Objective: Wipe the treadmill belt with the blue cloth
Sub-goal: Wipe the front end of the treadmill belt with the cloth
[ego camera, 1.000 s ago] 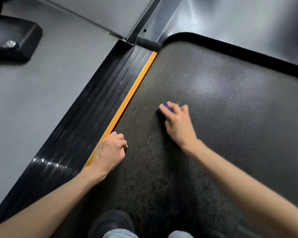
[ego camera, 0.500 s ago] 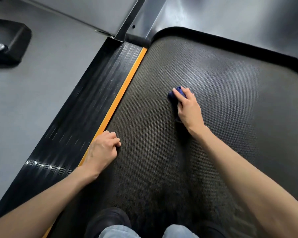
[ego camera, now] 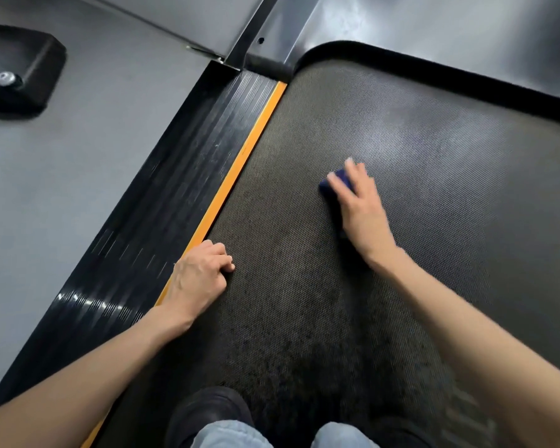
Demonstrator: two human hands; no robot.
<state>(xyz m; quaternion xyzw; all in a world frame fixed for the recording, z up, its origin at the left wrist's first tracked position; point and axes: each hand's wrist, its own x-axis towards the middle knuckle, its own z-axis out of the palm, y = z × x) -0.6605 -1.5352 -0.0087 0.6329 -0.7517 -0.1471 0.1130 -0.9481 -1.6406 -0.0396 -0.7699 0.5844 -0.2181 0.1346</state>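
With fingers flat on the blue cloth (ego camera: 344, 180) mid-frame, the right hand (ego camera: 362, 210) should press evenly along the belt (ego camera: 450, 195), while the left hand (ego camera: 201, 279) rests clenched.

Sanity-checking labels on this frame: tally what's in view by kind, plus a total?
Hands: 2 (left hand, right hand)
Blue cloth: 1
Treadmill belt: 1
Orange strip: 1
Black side rail: 1
Total: 6
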